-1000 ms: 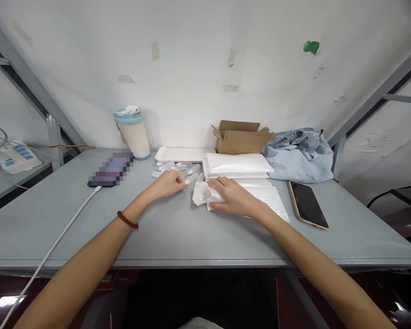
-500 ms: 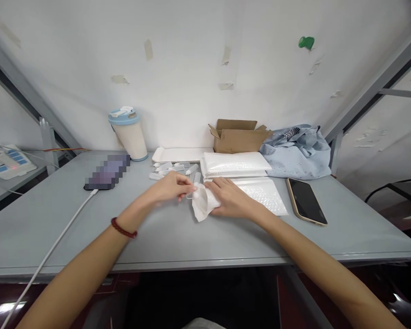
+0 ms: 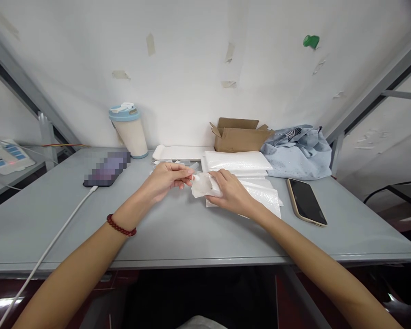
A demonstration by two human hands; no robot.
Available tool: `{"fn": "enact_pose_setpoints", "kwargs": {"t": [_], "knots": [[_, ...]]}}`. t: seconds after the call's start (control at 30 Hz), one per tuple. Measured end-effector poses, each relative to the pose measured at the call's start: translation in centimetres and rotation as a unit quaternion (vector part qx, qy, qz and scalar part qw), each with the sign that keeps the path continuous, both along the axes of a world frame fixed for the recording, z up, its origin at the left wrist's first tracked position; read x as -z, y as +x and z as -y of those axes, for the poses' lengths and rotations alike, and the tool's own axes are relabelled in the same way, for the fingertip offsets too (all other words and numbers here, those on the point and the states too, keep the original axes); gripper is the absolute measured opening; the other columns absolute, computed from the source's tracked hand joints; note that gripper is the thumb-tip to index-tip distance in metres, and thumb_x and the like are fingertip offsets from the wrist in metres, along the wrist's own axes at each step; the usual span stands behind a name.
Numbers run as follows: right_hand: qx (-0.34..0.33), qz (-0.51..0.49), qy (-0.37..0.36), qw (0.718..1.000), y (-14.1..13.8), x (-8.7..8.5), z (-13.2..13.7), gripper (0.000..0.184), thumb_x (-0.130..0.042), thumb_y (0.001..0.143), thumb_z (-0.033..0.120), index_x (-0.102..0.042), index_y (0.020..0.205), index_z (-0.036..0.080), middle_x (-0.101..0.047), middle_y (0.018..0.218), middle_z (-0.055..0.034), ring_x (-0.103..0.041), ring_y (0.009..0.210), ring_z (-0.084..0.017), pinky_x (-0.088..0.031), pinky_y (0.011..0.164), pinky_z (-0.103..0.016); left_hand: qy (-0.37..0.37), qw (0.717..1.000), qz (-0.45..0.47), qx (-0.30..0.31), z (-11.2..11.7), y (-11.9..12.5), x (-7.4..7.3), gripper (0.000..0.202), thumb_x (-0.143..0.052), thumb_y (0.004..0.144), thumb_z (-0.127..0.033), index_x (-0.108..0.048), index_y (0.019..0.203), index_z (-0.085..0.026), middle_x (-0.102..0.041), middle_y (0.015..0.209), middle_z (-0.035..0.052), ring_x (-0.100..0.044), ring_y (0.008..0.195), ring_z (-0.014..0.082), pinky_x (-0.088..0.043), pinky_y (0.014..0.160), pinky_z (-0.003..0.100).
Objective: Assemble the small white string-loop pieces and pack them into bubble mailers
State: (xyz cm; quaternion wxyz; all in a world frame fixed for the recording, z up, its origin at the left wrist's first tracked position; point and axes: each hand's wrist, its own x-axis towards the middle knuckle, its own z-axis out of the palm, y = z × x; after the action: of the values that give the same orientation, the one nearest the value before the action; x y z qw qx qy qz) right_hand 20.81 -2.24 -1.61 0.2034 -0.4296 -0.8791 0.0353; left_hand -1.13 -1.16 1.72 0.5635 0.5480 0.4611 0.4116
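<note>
My left hand (image 3: 165, 178) is closed in a pinch on a small white tube (image 3: 194, 167), its tip at the mouth of a white bubble mailer (image 3: 201, 185). My right hand (image 3: 228, 193) grips that mailer and holds its open end up off the grey table (image 3: 178, 228). Several more small white tubes (image 3: 178, 161) lie just behind my left hand. A stack of white bubble mailers (image 3: 238, 161) lies behind my right hand, with more mailers (image 3: 265, 196) flat under my right wrist.
A white cup with a blue lid (image 3: 129, 130) and a white tray (image 3: 180, 152) stand at the back. A cardboard box (image 3: 239, 135) and blue cloth (image 3: 297, 151) sit back right. One phone (image 3: 306, 195) lies right; another phone (image 3: 106, 169) with a white cable (image 3: 51, 249) lies left.
My left hand picked a tube from the pile and carried it right to the mailer. My right hand lifted the mailer's open end off the table.
</note>
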Motion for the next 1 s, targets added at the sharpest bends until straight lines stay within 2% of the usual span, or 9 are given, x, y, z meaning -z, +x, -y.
{"fn": "enact_pose_setpoints", "kwargs": {"t": [0.13, 0.27, 0.33, 0.57, 0.67, 0.77, 0.83, 0.93, 1.0], "knots": [[0.0, -0.026, 0.001, 1.0, -0.1, -0.1, 0.1, 0.05, -0.06, 0.078, 0.035, -0.043, 0.121, 0.017, -0.052, 0.108, -0.0125, -0.05, 0.097, -0.027, -0.043, 0.082, -0.041, 0.028, 1.0, -0.001, 0.007, 0.3, 0.1, 0.1, 0.021, -0.074, 0.069, -0.033, -0.072, 0.077, -0.014, -0.07, 0.082, 0.0076, -0.061, 0.068, 0.0135, -0.047, 0.054, 0.023], [-0.015, -0.045, 0.006, 0.999, -0.1, 0.2, 0.0, 0.05, -0.06, 0.076, 0.031, -0.044, 0.121, 0.017, -0.053, 0.104, -0.0118, -0.051, 0.094, -0.026, -0.043, 0.08, -0.04, 0.01, 0.992, -0.069, 0.102, 0.9, 1.1, 0.5, 0.019, -0.072, 0.07, -0.032, -0.073, 0.08, -0.015, -0.072, 0.081, 0.0076, -0.063, 0.068, 0.0156, -0.049, 0.056, 0.025], [-0.031, -0.036, 0.011, 0.999, 0.0, 0.4, 0.0, 0.051, -0.059, 0.076, 0.03, -0.043, 0.122, 0.017, -0.053, 0.105, -0.0121, -0.051, 0.096, -0.027, -0.043, 0.08, -0.04, 0.012, 0.987, -0.097, 0.124, 1.1, 1.7, 1.0, 0.019, -0.07, 0.07, -0.031, -0.073, 0.082, -0.016, -0.072, 0.077, 0.0061, -0.062, 0.064, 0.0148, -0.048, 0.054, 0.025], [-0.077, -0.02, 0.029, 0.996, -0.2, 0.4, 0.2, 0.051, -0.062, 0.075, 0.027, -0.044, 0.121, 0.016, -0.054, 0.106, -0.0124, -0.049, 0.099, -0.027, -0.042, 0.081, -0.039, 0.105, 0.979, -0.17, 0.047, 1.3, 2.7, 2.1, 0.012, -0.066, 0.07, -0.027, -0.07, 0.076, -0.018, -0.067, 0.064, -0.0009, -0.054, 0.051, 0.0103, -0.043, 0.054, 0.024], [-0.077, -0.023, 0.034, 0.996, -0.3, 0.3, 0.3, 0.05, -0.06, 0.076, 0.026, -0.043, 0.122, 0.018, -0.054, 0.107, -0.0122, -0.048, 0.101, -0.027, -0.041, 0.082, -0.039, 0.149, 0.963, -0.212, 0.071, 1.7, 3.0, 1.9, 0.012, -0.061, 0.072, -0.024, -0.07, 0.068, -0.017, -0.063, 0.059, -0.0015, -0.049, 0.051, 0.0098, -0.037, 0.05, 0.023], [-0.075, -0.028, 0.035, 0.996, -0.2, 0.1, 0.4, 0.05, -0.059, 0.077, 0.027, -0.043, 0.122, 0.017, -0.054, 0.107, -0.0121, -0.048, 0.1, -0.026, -0.042, 0.082, -0.039, 0.152, 0.955, -0.233, 0.098, 1.8, 2.7, 1.3, 0.018, -0.059, 0.076, -0.029, -0.07, 0.068, -0.017, -0.06, 0.056, -0.0015, -0.046, 0.049, 0.0095, -0.034, 0.048, 0.023], [-0.071, -0.032, 0.038, 0.996, -0.2, -0.1, 0.4, 0.05, -0.059, 0.077, 0.028, -0.043, 0.123, 0.016, -0.054, 0.106, -0.0123, -0.048, 0.1, -0.026, -0.042, 0.082, -0.04, 0.156, 0.96, -0.224, 0.063, 1.5, 2.2, 0.9, 0.02, -0.06, 0.076, -0.034, -0.067, 0.069, -0.016, -0.062, 0.06, -0.0001, -0.049, 0.053, 0.0108, -0.038, 0.052, 0.024], [-0.07, -0.036, 0.049, 0.996, -0.1, -0.3, 0.3, 0.05, -0.059, 0.077, 0.027, -0.044, 0.122, 0.014, -0.054, 0.105, -0.0127, -0.048, 0.097, -0.026, -0.042, 0.082, -0.039, 0.186, 0.96, -0.208, -0.029, 0.7, 1.3, 0.7, 0.025, -0.068, 0.069, -0.039, -0.062, 0.076, -0.016, -0.064, 0.072, 0.0026, -0.055, 0.065, 0.0139, -0.043, 0.061, 0.026], [-0.079, -0.043, 0.058, 0.994, -0.1, -0.3, 0.3, 0.05, -0.059, 0.076, 0.027, -0.044, 0.122, 0.015, -0.053, 0.105, -0.0125, -0.048, 0.097, -0.026, -0.042, 0.082, -0.039, 0.186, 0.962, -0.197, -0.024, 0.3, 0.8, 0.8, 0.035, -0.073, 0.063, -0.04, -0.06, 0.086, -0.016, -0.064, 0.086, 0.0041, -0.056, 0.075, 0.0155, -0.045, 0.067, 0.028]]}}
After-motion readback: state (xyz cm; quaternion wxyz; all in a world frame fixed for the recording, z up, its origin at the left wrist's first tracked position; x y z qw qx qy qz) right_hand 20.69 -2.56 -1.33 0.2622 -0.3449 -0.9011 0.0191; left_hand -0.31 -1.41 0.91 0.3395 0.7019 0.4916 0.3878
